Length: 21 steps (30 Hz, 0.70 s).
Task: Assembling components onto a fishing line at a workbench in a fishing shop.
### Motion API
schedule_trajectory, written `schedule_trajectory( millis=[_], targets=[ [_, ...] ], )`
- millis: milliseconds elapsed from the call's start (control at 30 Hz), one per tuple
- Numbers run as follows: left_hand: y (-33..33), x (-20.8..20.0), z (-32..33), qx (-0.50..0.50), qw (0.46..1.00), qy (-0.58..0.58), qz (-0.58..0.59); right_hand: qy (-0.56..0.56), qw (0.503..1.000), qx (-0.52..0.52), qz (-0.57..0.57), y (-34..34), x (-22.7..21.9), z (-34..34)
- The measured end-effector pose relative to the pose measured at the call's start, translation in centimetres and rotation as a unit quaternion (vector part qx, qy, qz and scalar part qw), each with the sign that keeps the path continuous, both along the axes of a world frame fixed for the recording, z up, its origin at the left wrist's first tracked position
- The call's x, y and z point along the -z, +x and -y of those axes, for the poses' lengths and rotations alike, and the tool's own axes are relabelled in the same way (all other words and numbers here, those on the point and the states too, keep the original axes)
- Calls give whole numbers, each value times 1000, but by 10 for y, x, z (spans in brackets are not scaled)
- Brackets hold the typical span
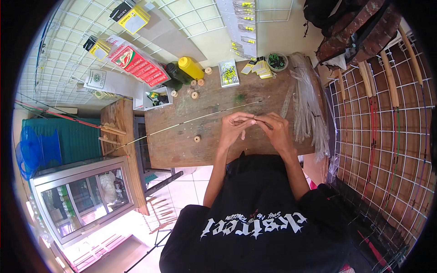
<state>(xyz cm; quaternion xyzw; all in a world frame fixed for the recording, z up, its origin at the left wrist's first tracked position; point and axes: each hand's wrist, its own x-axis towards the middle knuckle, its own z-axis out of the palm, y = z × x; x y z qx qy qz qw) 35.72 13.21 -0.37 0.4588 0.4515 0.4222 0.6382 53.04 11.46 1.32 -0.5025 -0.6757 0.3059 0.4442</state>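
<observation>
Over the front part of the wooden table [177,148], my left hand [234,126] and my right hand [276,129] meet fingertip to fingertip. Both are closed in a pinch, and whatever lies between the fingers is too small to make out. Just beyond them, a thin pale fishing rod [191,120] slants across the tabletop, its fine tip [259,101] close to my fingers and its thicker end out past the left edge. A small wooden ring [197,139] lies to the left of my hands.
Along the back stand a yellow squeeze bottle [190,68], a white tray of yellow-green floats [229,73], yellow cards [261,69] and a round tub [276,62]. Clear plastic sleeves [307,100] cover the right edge. Rods hang on a wire rack [378,132].
</observation>
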Motion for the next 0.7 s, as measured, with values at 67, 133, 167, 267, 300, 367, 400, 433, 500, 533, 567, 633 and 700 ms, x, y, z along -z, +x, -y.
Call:
schedule_trajectory(
  millis=[67, 133, 167, 267, 300, 367, 400, 433, 500, 533, 567, 633, 700],
  targets=[
    [2, -5, 1, -1, 1000, -4, -5, -22, 999, 10, -26, 0, -4, 1],
    [3, -10, 1, -4, 1000, -14, -13, -41, 999, 13, -22, 2, -6, 1],
    [3, -10, 2, -1, 1000, -15, -13, -60, 998, 14, -18, 3, -6, 1],
    [2, -7, 2, 11, 1000, -7, -21, -57, 998, -1, -24, 4, -6, 1],
    [0, -5, 2, 12, 1000, -10, -23, -58, 998, 2, -24, 4, -6, 1],
    [0, -2, 3, 16, 999, -15, -24, -76, 997, -5, -30, 4, -6, 2],
    [0, -4, 3, 19, 999, -13, -32, -77, 997, -3, -30, 4, -5, 2],
    [0, -6, 3, 22, 999, -11, -40, -75, 997, -4, -29, 4, -4, 2],
    [2, -6, 4, 20, 998, -1, -53, -74, 997, -5, -29, 4, -2, 2],
    [3, -7, 4, 18, 998, 10, -66, -70, 997, -5, -23, 4, -1, 1],
    [3, -8, 5, 18, 998, 10, -66, -67, 998, -4, -17, 5, -1, 1],
    [5, -13, 5, 21, 994, 20, -106, -64, 998, -2, -17, 5, 1, 1],
    [7, -14, 6, 18, 993, 22, -118, -60, 998, 0, -18, 5, 1, 1]
  ],
)
